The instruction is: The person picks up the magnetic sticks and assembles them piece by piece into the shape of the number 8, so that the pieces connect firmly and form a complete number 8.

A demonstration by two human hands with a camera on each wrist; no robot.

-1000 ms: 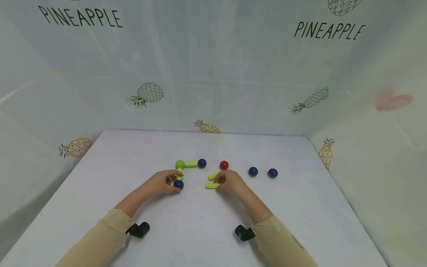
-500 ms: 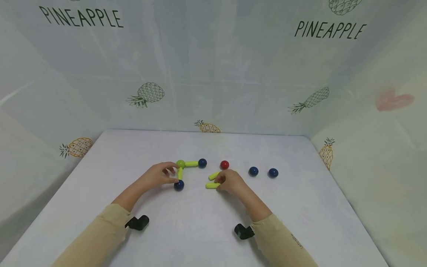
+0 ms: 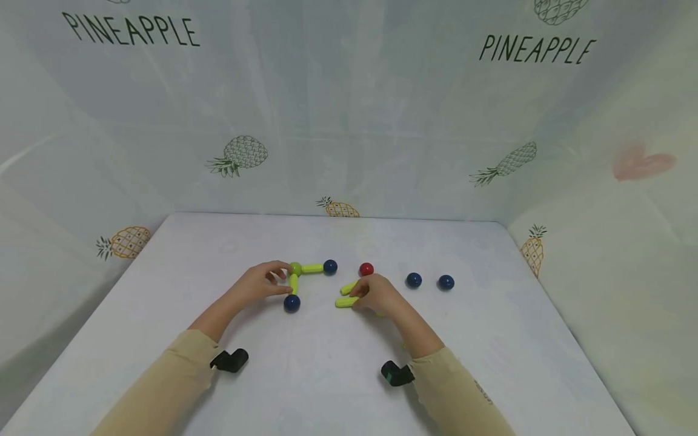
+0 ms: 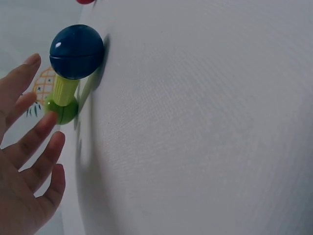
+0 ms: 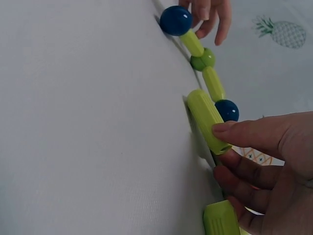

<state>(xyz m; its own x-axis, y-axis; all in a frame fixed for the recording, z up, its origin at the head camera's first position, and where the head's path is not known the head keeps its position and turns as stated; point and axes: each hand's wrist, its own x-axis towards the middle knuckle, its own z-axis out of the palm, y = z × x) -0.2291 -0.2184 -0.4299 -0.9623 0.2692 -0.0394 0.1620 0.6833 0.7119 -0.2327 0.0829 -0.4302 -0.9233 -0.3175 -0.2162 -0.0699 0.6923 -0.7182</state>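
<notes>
My left hand (image 3: 264, 282) is beside a joined L-shaped piece in the head view. Its index finger is at the green ball (image 3: 295, 268), its thumb beside the lower yellow-green stick (image 3: 294, 283). That stick ends in a navy ball (image 3: 291, 303); another stick (image 3: 313, 268) leads to a second navy ball (image 3: 329, 267). In the left wrist view the fingers of the left hand (image 4: 29, 161) are spread and fairly straight. With thumb and fingertips, my right hand (image 3: 379, 296) pinches a loose yellow-green stick (image 5: 206, 120). Another stick (image 3: 348, 287) lies just behind it, partly hidden.
A red ball (image 3: 366, 269) sits behind the right hand. Two loose navy balls (image 3: 414, 280) (image 3: 446, 282) are to its right. Under the right palm shows another yellow-green stick (image 5: 221, 218). White cloth with pineapple prints (image 3: 349, 121) hangs behind the white table (image 3: 316, 363).
My left hand has moved from the near navy ball away from me, toward the green ball. The right hand has barely shifted, still holding its stick.
</notes>
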